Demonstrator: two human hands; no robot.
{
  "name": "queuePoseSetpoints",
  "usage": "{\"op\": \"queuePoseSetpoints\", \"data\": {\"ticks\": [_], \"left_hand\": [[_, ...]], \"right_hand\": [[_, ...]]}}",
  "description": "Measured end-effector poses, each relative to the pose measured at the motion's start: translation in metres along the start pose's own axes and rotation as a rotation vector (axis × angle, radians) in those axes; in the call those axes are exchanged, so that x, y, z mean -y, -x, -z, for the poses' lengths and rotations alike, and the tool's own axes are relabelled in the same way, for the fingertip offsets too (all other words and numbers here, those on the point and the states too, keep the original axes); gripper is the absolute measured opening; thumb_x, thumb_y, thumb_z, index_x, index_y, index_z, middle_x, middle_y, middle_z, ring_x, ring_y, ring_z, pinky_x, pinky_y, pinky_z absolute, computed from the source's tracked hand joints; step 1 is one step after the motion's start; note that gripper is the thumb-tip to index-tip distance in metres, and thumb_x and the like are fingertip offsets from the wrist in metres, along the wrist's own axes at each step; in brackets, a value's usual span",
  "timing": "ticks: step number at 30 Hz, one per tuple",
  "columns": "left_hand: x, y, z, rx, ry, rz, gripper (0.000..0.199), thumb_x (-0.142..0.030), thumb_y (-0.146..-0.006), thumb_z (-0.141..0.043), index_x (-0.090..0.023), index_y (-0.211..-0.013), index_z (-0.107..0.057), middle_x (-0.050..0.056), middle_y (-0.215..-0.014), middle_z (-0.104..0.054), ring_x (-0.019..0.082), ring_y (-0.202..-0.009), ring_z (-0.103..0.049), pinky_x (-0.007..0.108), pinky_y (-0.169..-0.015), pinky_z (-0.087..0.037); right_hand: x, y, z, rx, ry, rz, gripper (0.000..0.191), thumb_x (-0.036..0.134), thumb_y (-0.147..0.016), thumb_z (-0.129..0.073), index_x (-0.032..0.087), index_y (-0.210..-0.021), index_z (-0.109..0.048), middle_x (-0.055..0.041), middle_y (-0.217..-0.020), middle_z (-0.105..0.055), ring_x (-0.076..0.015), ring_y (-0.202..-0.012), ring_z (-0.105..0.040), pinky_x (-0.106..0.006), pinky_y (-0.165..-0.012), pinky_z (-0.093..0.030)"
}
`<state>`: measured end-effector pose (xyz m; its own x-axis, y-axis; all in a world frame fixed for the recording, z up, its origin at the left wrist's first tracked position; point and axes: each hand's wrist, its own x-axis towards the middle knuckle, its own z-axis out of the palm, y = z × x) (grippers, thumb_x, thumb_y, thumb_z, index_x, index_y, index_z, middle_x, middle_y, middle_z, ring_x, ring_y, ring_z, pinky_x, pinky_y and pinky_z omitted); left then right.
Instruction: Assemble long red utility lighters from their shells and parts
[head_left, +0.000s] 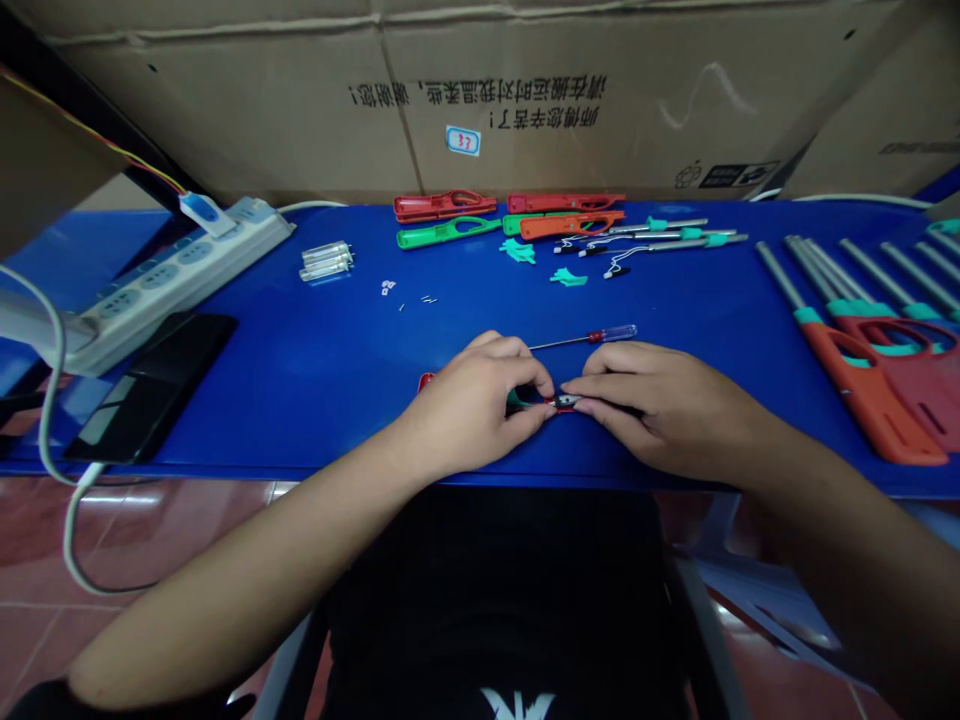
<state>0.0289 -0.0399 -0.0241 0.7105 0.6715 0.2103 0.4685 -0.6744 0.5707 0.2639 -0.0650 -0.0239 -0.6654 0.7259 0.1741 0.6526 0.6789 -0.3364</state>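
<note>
Writing: upside-down Chinese characters were printed on the carton (285,120), beyond the screwdriver (613,333); "33" was marked in red on the sticker (463,140).
Red casing (565,409): was held on the near side of the screwdriver.
Left hand (480,400): nearly closed, the casing pinched at the fingertips.
Right hand (667,400): nearly closed, the same casing pinched.
Edge: the counter (322,365) was bounded just nearer than the casing.
Room: blue surface was left bare leftward of the screwdriver, toward the phone (154,385).

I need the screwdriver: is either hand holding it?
No, the screwdriver lies on the blue table, beyond the left hand and right hand.
</note>
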Motion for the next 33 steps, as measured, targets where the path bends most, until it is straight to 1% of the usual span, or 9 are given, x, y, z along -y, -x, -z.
{"op": "queuePoseSetpoints", "data": {"ticks": [6,10,18,25,29,33], "left_hand": [[0.0002,0.0008,-0.0005,-0.026,0.032,-0.029,0.008,-0.020,-0.087,-0.067,-0.019,-0.088,-0.075,0.003,-0.088,-0.066,0.017,-0.085,-0.057,0.033,-0.087,-0.045],[-0.0014,0.0005,-0.0027,-0.052,0.028,-0.012,0.009,-0.021,-0.087,-0.066,-0.019,-0.085,-0.075,0.003,-0.086,-0.067,0.017,-0.084,-0.057,0.033,-0.085,-0.045],[-0.0015,0.0010,-0.0044,-0.066,0.012,-0.011,0.010,-0.021,-0.087,-0.066,-0.018,-0.084,-0.075,0.004,-0.085,-0.067,0.018,-0.083,-0.056,0.033,-0.084,-0.045],[-0.0006,0.0004,-0.0050,-0.058,0.001,-0.008,0.012,-0.021,-0.088,-0.065,-0.018,-0.084,-0.075,0.003,-0.084,-0.068,0.018,-0.084,-0.057,0.033,-0.084,-0.044],[0.0005,0.0003,-0.0055,-0.055,-0.001,-0.023,0.012,-0.021,-0.089,-0.064,-0.018,-0.084,-0.075,0.002,-0.085,-0.069,0.018,-0.083,-0.057,0.033,-0.084,-0.044],[0.0009,0.0008,-0.0044,-0.050,0.008,-0.022,0.010,-0.021,-0.087,-0.066,-0.018,-0.084,-0.075,0.002,-0.085,-0.069,0.017,-0.084,-0.058,0.033,-0.085,-0.044]], "right_hand": [[0.0013,-0.0012,0.0019,0.022,-0.015,0.007,0.028,0.026,-0.101,-0.046,0.019,-0.107,-0.072,-0.0082,-0.100,-0.069,-0.0207,-0.092,-0.063,-0.035,-0.083,-0.050],[0.0021,-0.0018,0.0026,0.025,-0.013,0.031,0.028,0.026,-0.101,-0.046,0.018,-0.103,-0.073,-0.0086,-0.099,-0.068,-0.0207,-0.091,-0.063,-0.035,-0.083,-0.050],[0.0065,-0.0027,0.0041,0.023,-0.005,0.013,0.028,0.023,-0.100,-0.047,0.016,-0.102,-0.074,-0.0086,-0.094,-0.068,-0.0200,-0.086,-0.064,-0.033,-0.078,-0.050],[0.0034,-0.0012,-0.0003,-0.085,-0.018,0.078,0.025,0.024,-0.099,-0.051,0.016,-0.101,-0.076,-0.0084,-0.094,-0.068,-0.0192,-0.085,-0.063,-0.033,-0.076,-0.049],[0.0054,0.0002,-0.0021,-0.099,-0.043,0.049,0.025,0.023,-0.099,-0.052,0.016,-0.100,-0.076,-0.0081,-0.092,-0.068,-0.0184,-0.082,-0.063,-0.032,-0.074,-0.049],[0.0082,0.0013,-0.0016,-0.036,-0.065,-0.012,0.027,0.024,-0.100,-0.050,0.016,-0.102,-0.076,-0.0080,-0.093,-0.069,-0.0184,-0.083,-0.064,-0.032,-0.075,-0.050]]}}
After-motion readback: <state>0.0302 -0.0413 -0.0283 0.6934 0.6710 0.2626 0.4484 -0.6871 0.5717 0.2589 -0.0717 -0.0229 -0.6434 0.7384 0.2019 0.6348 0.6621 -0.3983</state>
